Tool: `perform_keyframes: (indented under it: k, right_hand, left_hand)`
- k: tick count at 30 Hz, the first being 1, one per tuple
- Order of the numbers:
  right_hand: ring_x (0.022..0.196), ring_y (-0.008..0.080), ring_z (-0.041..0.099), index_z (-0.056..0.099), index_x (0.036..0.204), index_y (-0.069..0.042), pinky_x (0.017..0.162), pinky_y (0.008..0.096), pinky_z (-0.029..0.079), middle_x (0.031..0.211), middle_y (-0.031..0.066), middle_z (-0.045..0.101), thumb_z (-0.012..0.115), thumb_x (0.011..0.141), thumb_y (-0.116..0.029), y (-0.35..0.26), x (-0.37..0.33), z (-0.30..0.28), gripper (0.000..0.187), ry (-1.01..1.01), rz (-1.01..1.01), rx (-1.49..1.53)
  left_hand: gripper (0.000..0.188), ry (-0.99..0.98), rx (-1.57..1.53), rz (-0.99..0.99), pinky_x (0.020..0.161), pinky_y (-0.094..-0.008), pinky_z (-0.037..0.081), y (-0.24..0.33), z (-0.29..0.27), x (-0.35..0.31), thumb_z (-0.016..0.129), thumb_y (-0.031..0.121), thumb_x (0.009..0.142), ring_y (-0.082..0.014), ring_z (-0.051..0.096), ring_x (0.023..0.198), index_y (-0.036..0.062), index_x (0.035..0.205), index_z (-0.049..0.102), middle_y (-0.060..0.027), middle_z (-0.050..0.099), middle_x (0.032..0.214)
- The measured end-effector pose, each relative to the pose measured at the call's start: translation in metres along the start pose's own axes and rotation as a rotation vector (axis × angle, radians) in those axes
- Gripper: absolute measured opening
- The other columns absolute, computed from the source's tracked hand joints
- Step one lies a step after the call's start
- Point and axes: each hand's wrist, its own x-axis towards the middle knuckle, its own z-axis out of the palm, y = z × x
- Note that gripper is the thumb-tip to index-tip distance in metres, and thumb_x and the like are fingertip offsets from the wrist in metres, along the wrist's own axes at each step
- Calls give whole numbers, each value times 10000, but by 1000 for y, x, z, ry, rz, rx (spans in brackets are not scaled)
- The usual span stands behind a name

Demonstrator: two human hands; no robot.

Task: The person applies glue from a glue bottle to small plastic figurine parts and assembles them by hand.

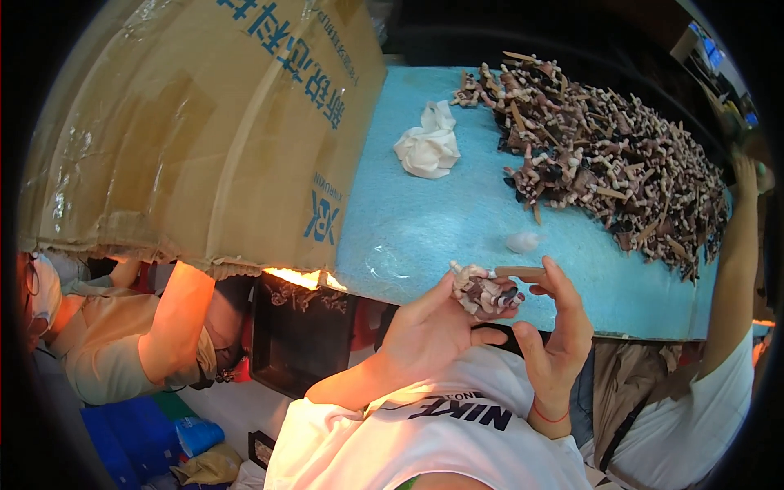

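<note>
A small painted figurine (483,292) in pale, brown and dark tones rests in my left hand (425,327), held by its thumb and fingers above the near edge of the table. From the figurine a flat brown stick-like piece (519,271) points right, toward my right hand (559,327). That hand's thumb stands apart from its bent fingers, and the stick's far end meets the fingertips. Whether they press on it is hard to see. Just beyond, a small whitish translucent bottle-like object (523,241) lies on the blue tabletop (408,237).
A large heap of similar figurines (604,163) covers the table's far right. Crumpled white tissue (429,143) lies farther left. A tall cardboard box (204,131) borders the left side. Below it is a black tray (298,347). Other people sit left and right; one arm (735,261) reaches along the right edge.
</note>
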Motion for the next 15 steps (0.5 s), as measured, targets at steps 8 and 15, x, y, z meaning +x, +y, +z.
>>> perform_keyframes:
  k: [8, 15]
  right_hand:
    - [947, 287, 558, 525, 1140, 33, 780, 343, 451, 1042, 170, 582, 655, 684, 8, 4, -11, 2, 475, -83, 75, -30]
    - [955, 285, 567, 530, 1145, 20, 786, 331, 457, 1034, 171, 592, 647, 700, 6, 3, -19, 14, 460, -250, 133, -41]
  left_hand:
    - [389, 14, 767, 445, 860, -322, 446, 15, -8, -28, 477, 160, 894, -213, 491, 1056, -57, 1216, 447, -143, 407, 1207]
    - [434, 22, 1223, 692, 914, -323, 404, 22, -18, -55, 555, 171, 859, -212, 453, 1085, -55, 1217, 459, -161, 369, 1235]
